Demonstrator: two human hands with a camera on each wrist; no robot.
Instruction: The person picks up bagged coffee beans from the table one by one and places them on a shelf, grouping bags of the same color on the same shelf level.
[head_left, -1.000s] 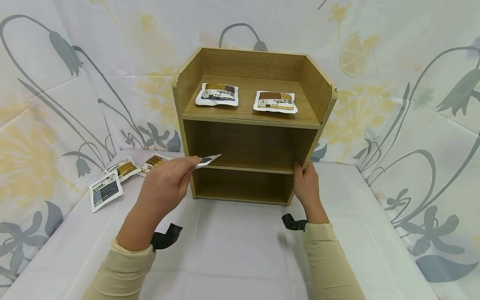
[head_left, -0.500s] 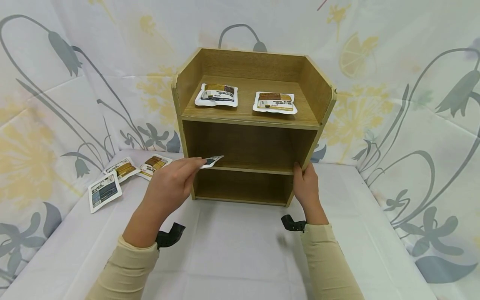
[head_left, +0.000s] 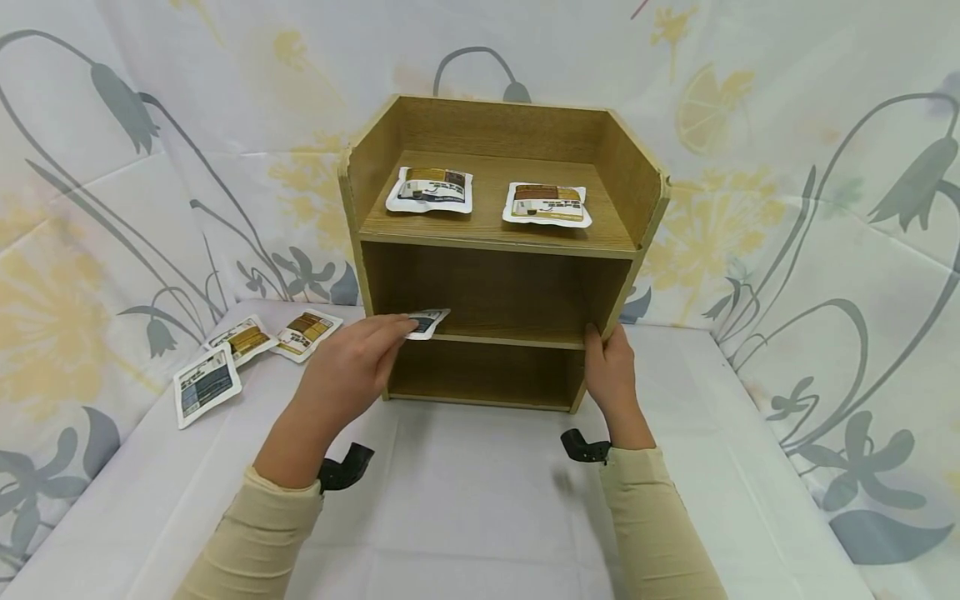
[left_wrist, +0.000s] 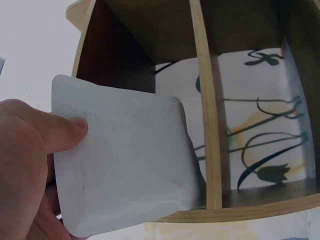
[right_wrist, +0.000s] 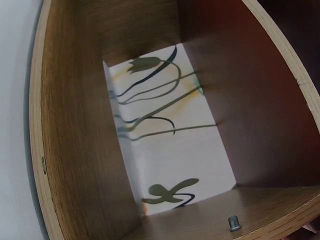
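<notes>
My left hand (head_left: 351, 367) pinches a flat white food pouch (head_left: 428, 323) by one edge, holding it at the front of the shelf unit's middle compartment. In the left wrist view the pouch's plain white back (left_wrist: 125, 155) faces the camera, its far edge close to the middle board (left_wrist: 206, 100). My right hand (head_left: 611, 375) grips the right side panel of the small wooden shelf unit (head_left: 501, 244) at the height of the middle board. Two more pouches lie on the top shelf, a dark-labelled pouch (head_left: 431, 191) on the left and a brown-labelled pouch (head_left: 547, 205) on the right.
Left of the unit, three pouches lie on the white-covered table: a blue-labelled pouch (head_left: 207, 385), a yellow-labelled pouch (head_left: 243, 339) and a brown-and-yellow pouch (head_left: 306, 334). A flower-printed cloth (head_left: 795, 200) hangs behind. A small metal peg (right_wrist: 234, 223) sticks out inside the unit.
My left hand has moved slightly right with its pouch, which now overlaps the middle compartment's front edge more. The right hand stays on the side panel.
</notes>
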